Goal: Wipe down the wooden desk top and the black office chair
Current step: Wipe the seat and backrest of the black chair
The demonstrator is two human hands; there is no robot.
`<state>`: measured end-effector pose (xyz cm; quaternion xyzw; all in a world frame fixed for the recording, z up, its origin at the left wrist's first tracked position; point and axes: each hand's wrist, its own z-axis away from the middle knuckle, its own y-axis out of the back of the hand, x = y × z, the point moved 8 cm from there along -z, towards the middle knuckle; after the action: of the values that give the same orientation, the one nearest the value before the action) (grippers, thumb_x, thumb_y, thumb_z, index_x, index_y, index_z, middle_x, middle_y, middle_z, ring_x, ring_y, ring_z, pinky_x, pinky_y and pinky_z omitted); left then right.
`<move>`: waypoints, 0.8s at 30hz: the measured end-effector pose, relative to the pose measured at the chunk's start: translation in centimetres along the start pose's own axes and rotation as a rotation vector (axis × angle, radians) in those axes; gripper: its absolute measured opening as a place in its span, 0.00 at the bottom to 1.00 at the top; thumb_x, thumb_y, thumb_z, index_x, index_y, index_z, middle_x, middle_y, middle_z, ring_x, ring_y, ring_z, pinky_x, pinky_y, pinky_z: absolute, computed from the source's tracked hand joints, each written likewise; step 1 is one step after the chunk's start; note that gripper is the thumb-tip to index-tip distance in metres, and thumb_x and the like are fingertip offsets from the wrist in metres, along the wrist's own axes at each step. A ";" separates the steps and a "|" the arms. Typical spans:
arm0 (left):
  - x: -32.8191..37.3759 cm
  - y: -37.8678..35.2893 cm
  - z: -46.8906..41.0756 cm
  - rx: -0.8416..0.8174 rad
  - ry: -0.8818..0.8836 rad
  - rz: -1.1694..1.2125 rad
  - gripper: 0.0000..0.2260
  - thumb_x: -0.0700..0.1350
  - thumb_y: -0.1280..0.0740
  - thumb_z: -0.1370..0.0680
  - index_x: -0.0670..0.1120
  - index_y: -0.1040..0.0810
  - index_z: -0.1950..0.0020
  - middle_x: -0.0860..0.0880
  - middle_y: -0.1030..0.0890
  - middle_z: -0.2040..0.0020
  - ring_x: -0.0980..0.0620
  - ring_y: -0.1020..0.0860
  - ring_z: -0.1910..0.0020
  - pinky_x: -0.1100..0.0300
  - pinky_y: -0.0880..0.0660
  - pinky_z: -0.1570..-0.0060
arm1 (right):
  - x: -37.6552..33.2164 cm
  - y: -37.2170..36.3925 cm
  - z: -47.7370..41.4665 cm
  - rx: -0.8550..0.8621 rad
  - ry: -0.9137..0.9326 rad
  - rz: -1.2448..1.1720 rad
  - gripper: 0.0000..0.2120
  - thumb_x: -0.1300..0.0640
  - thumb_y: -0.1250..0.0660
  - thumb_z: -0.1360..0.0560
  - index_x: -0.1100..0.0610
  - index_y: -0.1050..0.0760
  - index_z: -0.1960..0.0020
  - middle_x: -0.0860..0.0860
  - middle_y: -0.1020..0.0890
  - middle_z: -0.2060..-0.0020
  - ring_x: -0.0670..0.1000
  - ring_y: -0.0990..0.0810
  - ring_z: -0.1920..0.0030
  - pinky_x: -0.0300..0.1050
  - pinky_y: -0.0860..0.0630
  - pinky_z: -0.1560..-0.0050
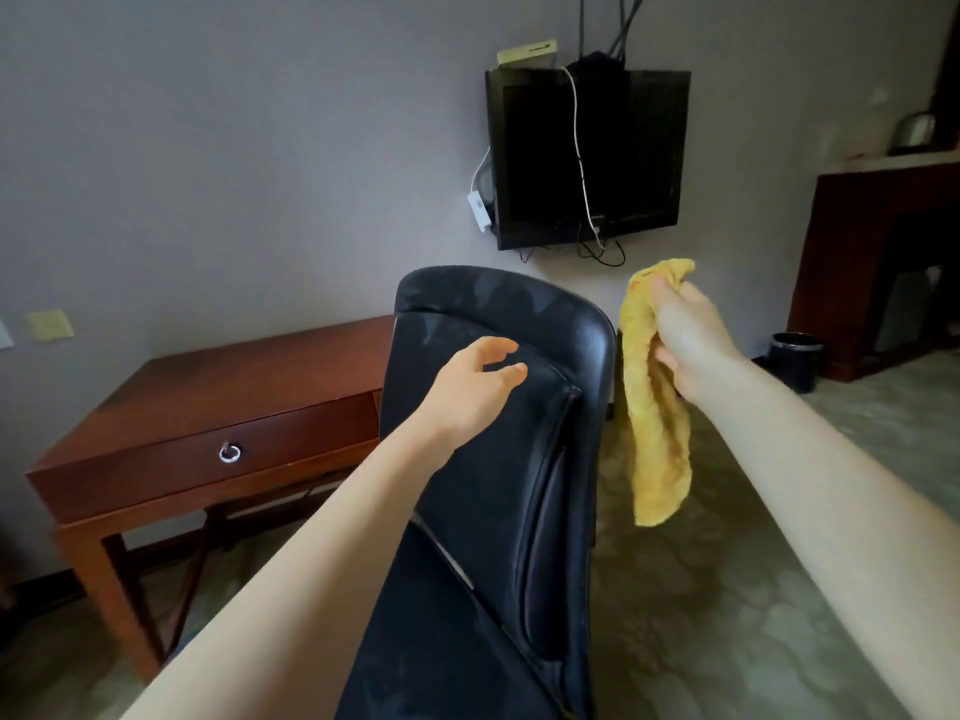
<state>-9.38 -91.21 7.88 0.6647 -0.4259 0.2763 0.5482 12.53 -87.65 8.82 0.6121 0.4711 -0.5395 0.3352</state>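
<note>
Both bare forearms reached forward from the lower edge, one on either side of the black office chair (498, 485). Its backrest rose between them, long axis running near-upright from the bottom of the view to a rounded top edge.

The left hand (475, 387) lay over the upper face of the backrest, wrist slightly raised, fingers loosely spread and gently curled, holding nothing. Whether the fingertips touched the upholstery could not be told.

The right hand (685, 340) was held at about the height of the backrest's upper part, just beside its right edge, fingers and thumb closed round the bunched top of a yellow cloth (654, 423). The cloth hung straight down along that edge and appeared to be apart from it.

The wiping surface therefore lay to the left of the cloth. The right hand was the nearer one for the top and right edge, and a short leftward sweep would probably bring cloth onto chair while the left hand steadied the back.

The wooden counter (249, 376), with a ring-pull drawer (229, 453), stood against the wall to the left behind the chair, well apart from the cloth. A wall-mounted television (587, 158) hung above, and a dark waste bin (795, 358) stood on the floor at the right.
</note>
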 end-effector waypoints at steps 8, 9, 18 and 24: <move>1.8 -1.0 -9.0 -0.031 -0.135 0.004 0.24 0.45 0.42 0.18 0.53 0.44 0.23 0.57 0.48 0.23 0.57 0.48 0.25 0.67 0.49 0.36 | -0.1 -5.5 -5.2 -0.201 0.083 0.199 0.11 0.47 0.40 0.21 0.48 0.21 0.47 0.46 0.17 0.50 0.51 0.21 0.44 0.47 0.25 0.40; 1.6 -1.3 -9.3 -0.051 -0.099 0.032 0.24 0.45 0.43 0.18 0.53 0.46 0.23 0.57 0.50 0.22 0.57 0.49 0.25 0.67 0.50 0.36 | -0.1 -5.5 -4.7 -0.218 0.093 0.210 0.09 0.48 0.39 0.22 0.47 0.20 0.50 0.43 0.16 0.52 0.50 0.20 0.45 0.44 0.25 0.41; 1.0 -4.3 -6.0 -0.217 0.043 0.100 0.21 0.51 0.48 0.17 0.57 0.47 0.23 0.61 0.49 0.24 0.61 0.50 0.26 0.64 0.52 0.28 | -3.9 -4.1 1.8 -0.209 0.317 0.753 0.08 0.51 0.39 0.21 0.49 0.25 0.56 0.44 0.23 0.67 0.42 0.24 0.65 0.36 0.30 0.66; 1.2 -5.0 -1.4 -0.185 0.011 0.292 0.23 0.53 0.52 0.17 0.47 0.42 0.24 0.55 0.43 0.25 0.58 0.43 0.26 0.59 0.47 0.27 | -5.7 -3.0 7.8 -0.242 0.366 0.716 0.09 0.50 0.37 0.24 0.53 0.23 0.58 0.48 0.19 0.64 0.52 0.22 0.57 0.52 0.25 0.52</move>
<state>-4.33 -90.02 6.80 0.5410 -0.5386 0.3159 0.5634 7.13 -95.02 13.18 0.7791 0.3405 -0.2121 0.4818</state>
